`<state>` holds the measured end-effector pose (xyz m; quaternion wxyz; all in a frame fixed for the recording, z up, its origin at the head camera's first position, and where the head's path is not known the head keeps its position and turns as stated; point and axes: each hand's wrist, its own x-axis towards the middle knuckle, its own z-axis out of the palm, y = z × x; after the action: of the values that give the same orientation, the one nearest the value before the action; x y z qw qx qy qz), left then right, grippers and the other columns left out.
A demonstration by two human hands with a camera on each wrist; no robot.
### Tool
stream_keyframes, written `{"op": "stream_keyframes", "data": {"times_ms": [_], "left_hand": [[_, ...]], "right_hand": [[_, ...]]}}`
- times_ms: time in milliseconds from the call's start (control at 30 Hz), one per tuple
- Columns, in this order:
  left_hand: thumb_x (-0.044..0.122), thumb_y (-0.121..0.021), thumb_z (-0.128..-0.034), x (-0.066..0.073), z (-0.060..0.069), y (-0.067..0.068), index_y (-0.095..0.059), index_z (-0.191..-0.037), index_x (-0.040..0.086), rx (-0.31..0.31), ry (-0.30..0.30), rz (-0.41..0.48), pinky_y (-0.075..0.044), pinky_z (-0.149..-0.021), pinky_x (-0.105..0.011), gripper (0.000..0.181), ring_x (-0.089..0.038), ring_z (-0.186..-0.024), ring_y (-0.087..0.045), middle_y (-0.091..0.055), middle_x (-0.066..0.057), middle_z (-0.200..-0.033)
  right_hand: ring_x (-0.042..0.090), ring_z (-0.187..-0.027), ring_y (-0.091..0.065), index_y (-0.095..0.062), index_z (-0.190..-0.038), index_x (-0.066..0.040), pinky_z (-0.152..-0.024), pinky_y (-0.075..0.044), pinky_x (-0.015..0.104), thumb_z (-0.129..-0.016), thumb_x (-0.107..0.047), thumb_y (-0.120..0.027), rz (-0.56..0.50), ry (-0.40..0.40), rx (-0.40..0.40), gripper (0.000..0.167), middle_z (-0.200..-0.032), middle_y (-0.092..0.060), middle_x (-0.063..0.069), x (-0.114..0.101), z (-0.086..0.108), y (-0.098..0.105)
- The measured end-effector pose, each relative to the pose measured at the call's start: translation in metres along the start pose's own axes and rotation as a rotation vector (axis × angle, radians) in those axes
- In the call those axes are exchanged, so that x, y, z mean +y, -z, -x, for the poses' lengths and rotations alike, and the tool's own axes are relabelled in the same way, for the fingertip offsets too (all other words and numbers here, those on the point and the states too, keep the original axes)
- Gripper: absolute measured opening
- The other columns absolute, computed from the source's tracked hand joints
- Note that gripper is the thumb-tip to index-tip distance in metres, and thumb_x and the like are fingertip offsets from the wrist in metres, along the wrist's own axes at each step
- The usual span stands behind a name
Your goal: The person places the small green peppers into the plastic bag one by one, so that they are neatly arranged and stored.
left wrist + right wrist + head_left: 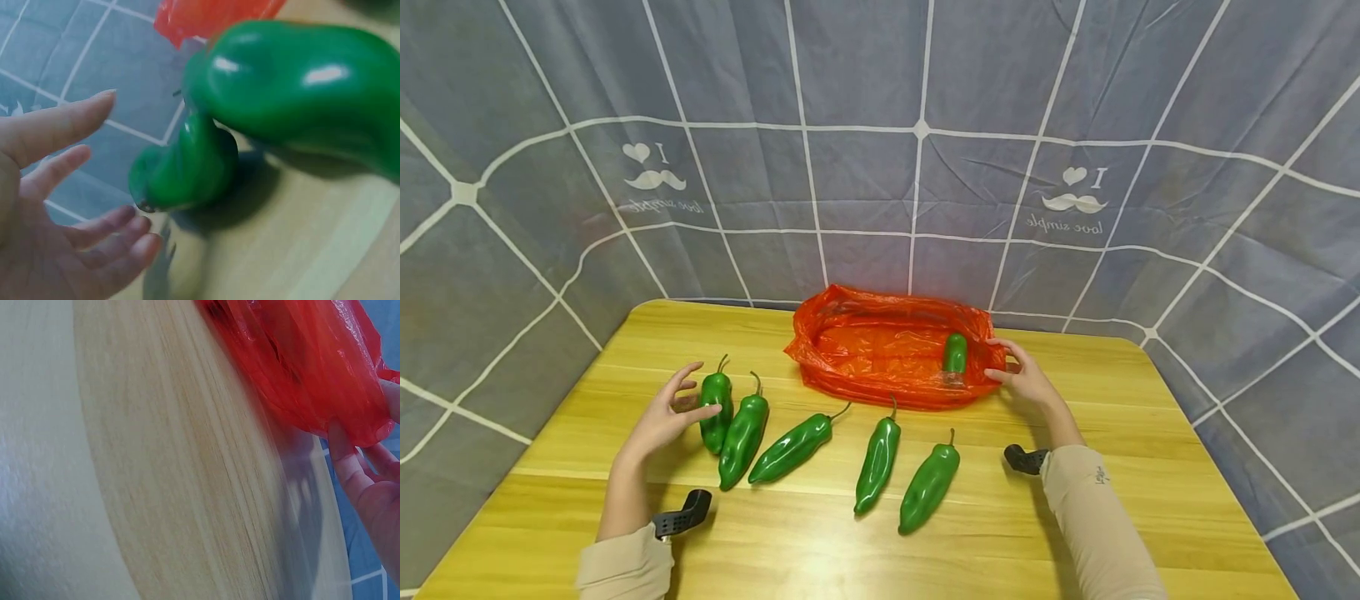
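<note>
- Five green peppers [793, 448] lie on the table [790, 550], and one more pepper [955, 352] is inside the red bag [880, 354], at its right end.
- The left hand [665, 419] has its thumb and fingers spread wide and grips nothing.
- Just right of that hand is the leftmost pepper [716, 412]. I cannot tell if the thumb touches it.
- That pepper's long way runs from near to far, with its stem at the far end.
- The left hand is much nearer to it than the right hand.
- The right hand [1032, 381] has its fingers bent round the bag's right end.
- The bag sits far and right of the left hand.
</note>
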<state>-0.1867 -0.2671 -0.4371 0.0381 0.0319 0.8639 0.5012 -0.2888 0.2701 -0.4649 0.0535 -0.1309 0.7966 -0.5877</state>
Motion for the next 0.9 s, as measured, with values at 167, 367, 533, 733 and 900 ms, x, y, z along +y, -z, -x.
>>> {"op": "stream_keyframes", "data": {"times_ms": [167, 367, 533, 733, 900], "left_hand": [[0.019, -0.063, -0.0863, -0.012, -0.002, 0.0, -0.013, -0.145, 0.003, -0.087, 0.003, -0.037, -0.033, -0.089, -0.063, 0.078, -0.053, -0.114, -0.039, -0.035, -0.041, -0.127], [0.018, -0.06, -0.0881, -0.016, -0.004, -0.002, -0.015, -0.145, 0.003, -0.117, -0.033, -0.069, -0.035, -0.087, -0.062, 0.075, -0.049, -0.107, -0.048, -0.041, -0.04, -0.122], [0.017, -0.06, -0.0888, -0.018, -0.005, -0.001, -0.015, -0.145, 0.001, -0.162, -0.068, -0.1, -0.04, -0.085, -0.053, 0.073, -0.045, -0.103, -0.052, -0.047, -0.036, -0.117], [0.012, -0.059, -0.0889, -0.019, -0.007, -0.002, -0.018, -0.142, -0.005, -0.217, -0.113, -0.084, -0.041, -0.083, -0.046, 0.069, -0.036, -0.097, -0.056, -0.055, -0.029, -0.107], [0.016, -0.06, -0.0881, -0.018, -0.006, -0.003, -0.022, -0.143, -0.002, -0.183, -0.072, -0.126, -0.038, -0.083, -0.05, 0.069, -0.038, -0.097, -0.053, -0.039, -0.03, -0.111]], "right_hand": [[0.03, -0.1, -0.056, -0.039, -0.132, -0.002, -0.073, -0.051, 0.025, -0.084, 0.002, -0.061, -0.001, 0.008, 0.003, 0.053, -0.128, -0.038, 0.025, 0.001, 0.0, 0.0], [0.044, -0.107, -0.05, -0.039, -0.132, -0.001, -0.074, -0.049, 0.022, -0.084, 0.003, -0.061, 0.016, 0.013, 0.008, 0.053, -0.128, -0.038, 0.027, 0.002, -0.001, 0.0], [0.046, -0.108, -0.048, -0.039, -0.133, -0.001, -0.074, -0.048, 0.022, -0.084, 0.002, -0.061, 0.016, 0.003, 0.012, 0.053, -0.129, -0.038, 0.027, 0.002, -0.001, -0.001], [0.045, -0.11, -0.047, -0.037, -0.134, -0.002, -0.075, -0.049, 0.023, -0.085, 0.001, -0.06, 0.012, -0.015, 0.009, 0.054, -0.131, -0.037, 0.028, 0.0, 0.0, -0.001], [0.048, -0.111, -0.046, -0.037, -0.134, -0.002, -0.075, -0.048, 0.022, -0.085, 0.002, -0.06, -0.004, -0.014, 0.005, 0.054, -0.131, -0.036, 0.029, 0.0, 0.0, 0.0]]}}
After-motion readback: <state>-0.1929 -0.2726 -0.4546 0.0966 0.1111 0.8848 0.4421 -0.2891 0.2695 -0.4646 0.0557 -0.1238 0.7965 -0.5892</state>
